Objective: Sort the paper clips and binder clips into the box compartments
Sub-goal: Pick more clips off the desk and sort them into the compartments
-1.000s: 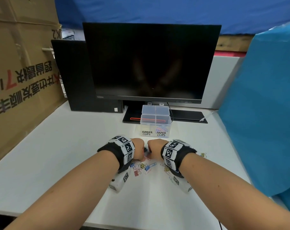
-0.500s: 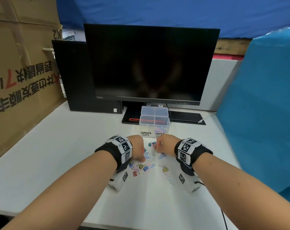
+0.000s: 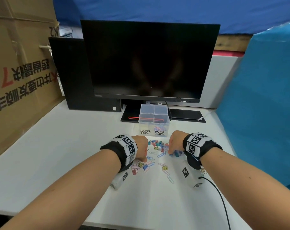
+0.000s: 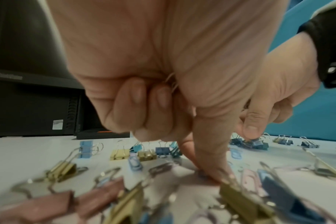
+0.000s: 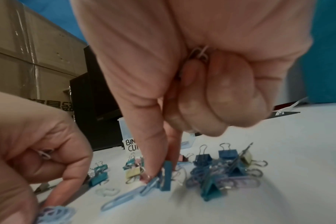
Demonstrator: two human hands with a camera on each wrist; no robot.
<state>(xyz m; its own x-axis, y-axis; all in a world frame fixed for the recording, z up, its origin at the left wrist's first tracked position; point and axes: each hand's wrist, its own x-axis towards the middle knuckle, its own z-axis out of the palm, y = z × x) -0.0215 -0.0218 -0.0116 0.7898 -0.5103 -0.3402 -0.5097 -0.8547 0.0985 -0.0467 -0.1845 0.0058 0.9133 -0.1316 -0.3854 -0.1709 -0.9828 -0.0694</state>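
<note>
Coloured paper clips (image 3: pixel 161 154) and binder clips (image 3: pixel 165 167) lie scattered on the white table between my hands. Behind them stands the clear box (image 3: pixel 146 113), labelled BINDER CLIPS on the left and PAPER CLIPS on the right; paper clips (image 3: pixel 159 127) lie in its right front compartment. My left hand (image 3: pixel 141 149) keeps clip wire (image 4: pixel 171 82) in its curled fingers, while its thumb and forefinger (image 4: pixel 207 174) press down among the clips. My right hand (image 3: pixel 173 145) also holds wire (image 5: pixel 199 54) in its palm and pinches at a blue binder clip (image 5: pixel 166 175).
A dark monitor (image 3: pixel 149 60) and a black computer case (image 3: pixel 74 73) stand behind the box. A large cardboard carton (image 3: pixel 16 72) borders the table on the left, and blue sheeting (image 3: pixel 265 105) on the right. A black cable (image 3: pixel 220 196) runs from my right wrist.
My right hand has moved right and a little forward, away from the left hand, so the clips between them now show. The left hand has stayed almost in place.
</note>
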